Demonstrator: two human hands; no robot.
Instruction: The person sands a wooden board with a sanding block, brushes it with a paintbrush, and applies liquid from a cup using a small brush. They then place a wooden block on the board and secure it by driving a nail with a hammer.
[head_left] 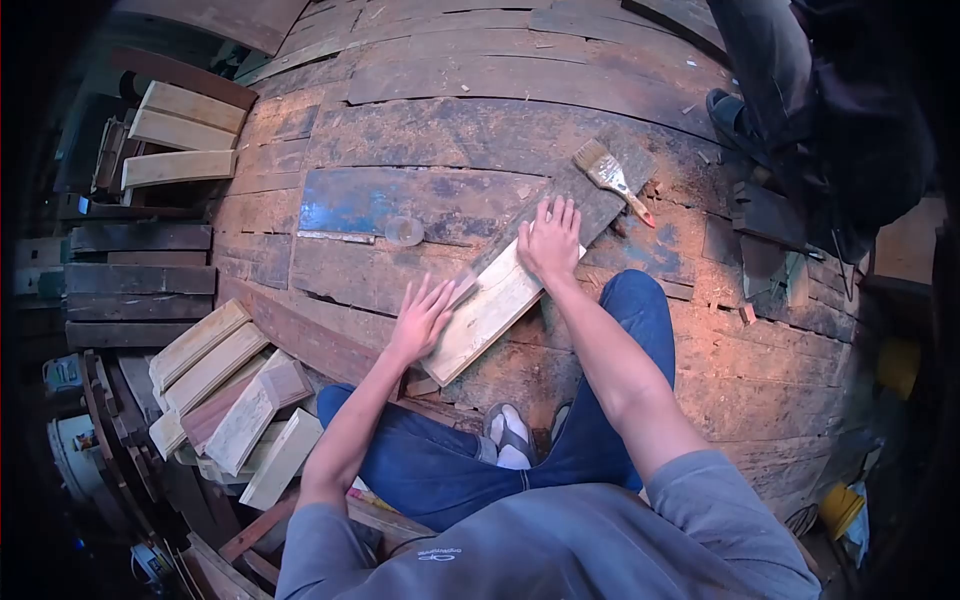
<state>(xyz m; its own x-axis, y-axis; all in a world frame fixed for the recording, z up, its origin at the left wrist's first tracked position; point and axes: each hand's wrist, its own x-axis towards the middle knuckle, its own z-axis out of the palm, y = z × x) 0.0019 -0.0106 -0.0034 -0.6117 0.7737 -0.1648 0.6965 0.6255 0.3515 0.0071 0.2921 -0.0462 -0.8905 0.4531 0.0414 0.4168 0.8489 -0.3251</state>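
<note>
A pale wooden board lies slanted in front of my knees, its far end on a dark grey plank. My right hand lies flat over the board's far end with its fingers stretched forward. At the board's left edge, my left hand has a small brownish block between fingers and thumb; the block is slightly blurred and its underside is hidden. Just beyond my right hand, a paintbrush with pale bristles rests on the grey plank. A small clear round cup or lid is left of the plank.
Cut wooden pieces are piled at my left, with more pale pieces farther back. Dark boards are stacked between them. Sawdust covers the plank floor. Another person's leg is at the upper right, beside a dark block.
</note>
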